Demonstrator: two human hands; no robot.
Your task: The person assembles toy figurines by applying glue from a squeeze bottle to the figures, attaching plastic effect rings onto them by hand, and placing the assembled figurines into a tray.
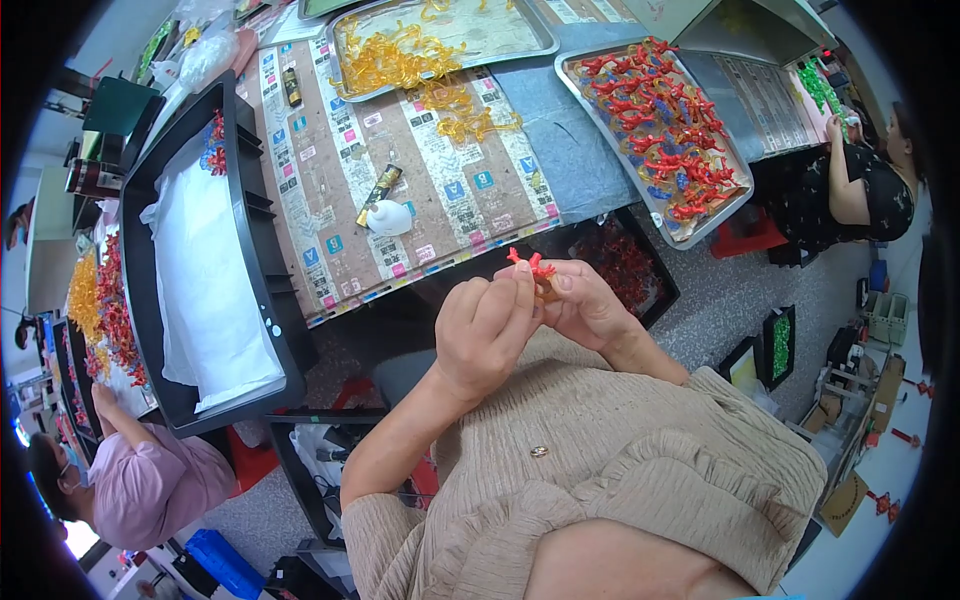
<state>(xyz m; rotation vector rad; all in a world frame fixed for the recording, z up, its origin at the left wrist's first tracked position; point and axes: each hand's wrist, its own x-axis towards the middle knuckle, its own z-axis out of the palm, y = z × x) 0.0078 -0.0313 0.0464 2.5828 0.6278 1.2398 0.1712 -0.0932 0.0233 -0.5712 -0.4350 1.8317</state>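
Red branched piece (534, 265): both hands on it

Left hand (487, 325), right hand (592, 305): fingertips clamped on the piece, near table (310, 220) front edge. Beyond: amber strips (390, 62) on metal tray (505, 35). Left: black crate (245, 205), white liner (215, 290).

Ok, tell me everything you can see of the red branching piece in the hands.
The red branching piece is small and coral-like, with short, stubby prongs and a slightly shiny, plastic-looking surface. The fingertips of the left hand and right hand pinch it from both sides, prongs pointing roughly toward the table, just off its near edge. Something amber shows beneath it; whether they are joined is unclear. Fingers hide its lower part.
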